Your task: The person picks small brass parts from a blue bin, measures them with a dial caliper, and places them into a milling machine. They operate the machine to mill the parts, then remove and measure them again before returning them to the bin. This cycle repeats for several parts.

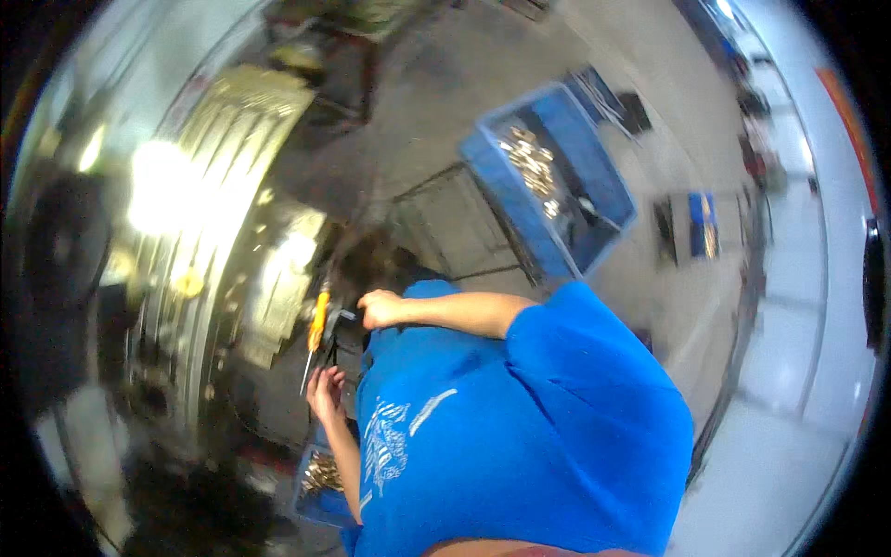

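My right hand [379,309] is closed, with its fingers curled at a small grey metal piece [348,315] beside the machine. What it grips is hidden. Lower left, my left hand [325,394] has bent fingers drawn together around something small and dark that I cannot make out. Between and just left of the hands is an orange-handled tool [319,321] with a thin metal shaft. The shaft's end comes close to my left fingertips; whether they touch it is unclear.
A metal machine bed [246,121] under a bright lamp [167,190] stands at left. A large blue crate [608,176] with brass-coloured parts [531,167] rests by a dark metal frame [492,271]. Another blue bin [311,509] of similar parts sits near my left forearm.
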Available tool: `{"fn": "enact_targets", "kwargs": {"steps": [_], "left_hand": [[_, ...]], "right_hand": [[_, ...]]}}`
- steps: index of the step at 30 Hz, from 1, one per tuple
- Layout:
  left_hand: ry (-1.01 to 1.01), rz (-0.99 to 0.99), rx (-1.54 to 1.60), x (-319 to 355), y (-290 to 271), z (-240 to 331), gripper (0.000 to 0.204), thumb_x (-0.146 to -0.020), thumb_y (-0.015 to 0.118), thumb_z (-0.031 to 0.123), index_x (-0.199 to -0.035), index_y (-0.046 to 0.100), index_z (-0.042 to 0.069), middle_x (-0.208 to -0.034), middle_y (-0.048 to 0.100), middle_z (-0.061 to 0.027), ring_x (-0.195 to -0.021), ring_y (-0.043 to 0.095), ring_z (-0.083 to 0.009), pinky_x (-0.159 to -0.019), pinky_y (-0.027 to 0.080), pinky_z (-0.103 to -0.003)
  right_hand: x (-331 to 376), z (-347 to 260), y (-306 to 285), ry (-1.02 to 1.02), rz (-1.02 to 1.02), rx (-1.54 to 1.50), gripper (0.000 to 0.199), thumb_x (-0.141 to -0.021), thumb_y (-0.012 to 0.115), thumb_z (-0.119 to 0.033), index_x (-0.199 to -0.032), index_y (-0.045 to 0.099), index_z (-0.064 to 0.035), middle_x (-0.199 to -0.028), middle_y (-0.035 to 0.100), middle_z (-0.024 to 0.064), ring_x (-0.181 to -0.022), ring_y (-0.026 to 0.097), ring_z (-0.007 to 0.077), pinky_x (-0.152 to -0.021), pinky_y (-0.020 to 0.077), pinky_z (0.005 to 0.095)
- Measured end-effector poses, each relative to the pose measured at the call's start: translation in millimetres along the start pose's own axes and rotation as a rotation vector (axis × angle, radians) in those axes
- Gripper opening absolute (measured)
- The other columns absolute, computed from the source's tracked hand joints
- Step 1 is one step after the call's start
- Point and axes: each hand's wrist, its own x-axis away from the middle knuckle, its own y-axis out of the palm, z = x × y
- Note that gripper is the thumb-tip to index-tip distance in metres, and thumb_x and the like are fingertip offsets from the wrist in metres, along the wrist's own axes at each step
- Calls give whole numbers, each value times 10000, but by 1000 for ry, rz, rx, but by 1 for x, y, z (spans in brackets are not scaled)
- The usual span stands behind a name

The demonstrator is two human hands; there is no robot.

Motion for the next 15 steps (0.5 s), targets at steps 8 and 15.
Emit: {"fn": "enact_targets", "kwargs": {"steps": [8, 15], "left_hand": [[-109, -29, 136, -9, 19, 15, 369, -870, 553, 170, -1200, 450, 41, -959, 637, -135, -751, 636, -249, -692, 507, -359], [-45, 106, 126, 2, 27, 12, 411, -871, 529, 191, -1227, 425, 15, -928, 640, -138, -727, 641, -209, -621, 524, -295]], "right_hand": [[20, -10, -55, 38, -212, -18, 404, -574, 603, -197, -949, 672, -61, -995, 625, 184, -928, 597, 326, -821, 472, 384], [20, 15, -92, -82, -93, -136, 343, -615, 598, -195, -921, 676, -62, -878, 648, 171, -838, 626, 299, -779, 495, 366]]}}
